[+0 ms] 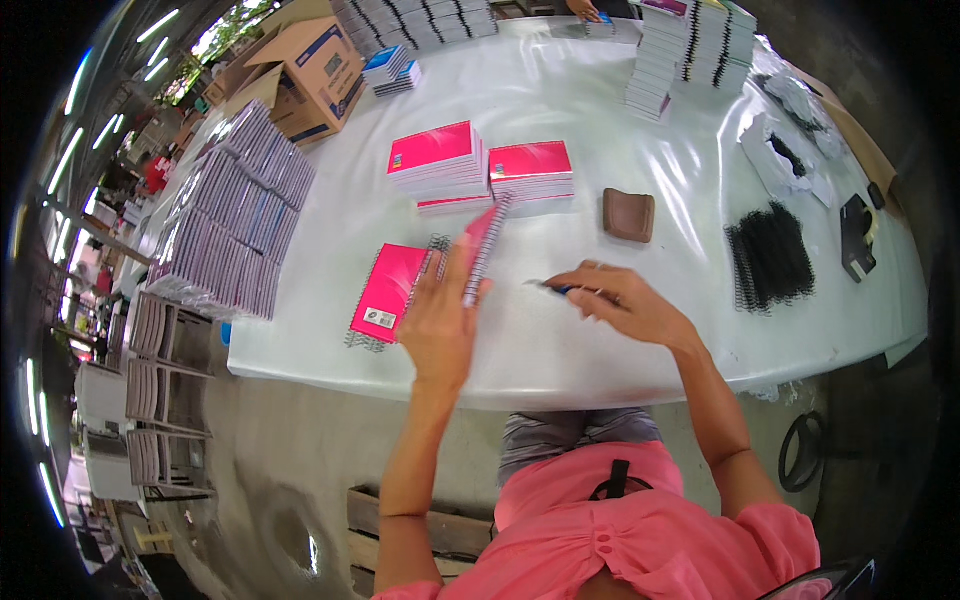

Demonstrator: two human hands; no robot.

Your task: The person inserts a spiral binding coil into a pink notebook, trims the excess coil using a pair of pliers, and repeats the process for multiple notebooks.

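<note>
A pink spiral notebook stands tilted on its edge in my left hand, its coiled spine turned to the right. Just left of that hand, more pink spiral notebooks lie on the table with coils showing at their edges. My right hand grips a small hand tool with a dark blue handle and a metal tip. The tip points left, apart from the notebook; its exact kind is hard to make out. Beyond my hands sit two stacks of pink notebooks.
A brown block-like piece, a pile of black spiral coils and a black tape dispenser lie to the right. Stacked notebooks and a cardboard box stand left. At the far edge, another person's hand shows.
</note>
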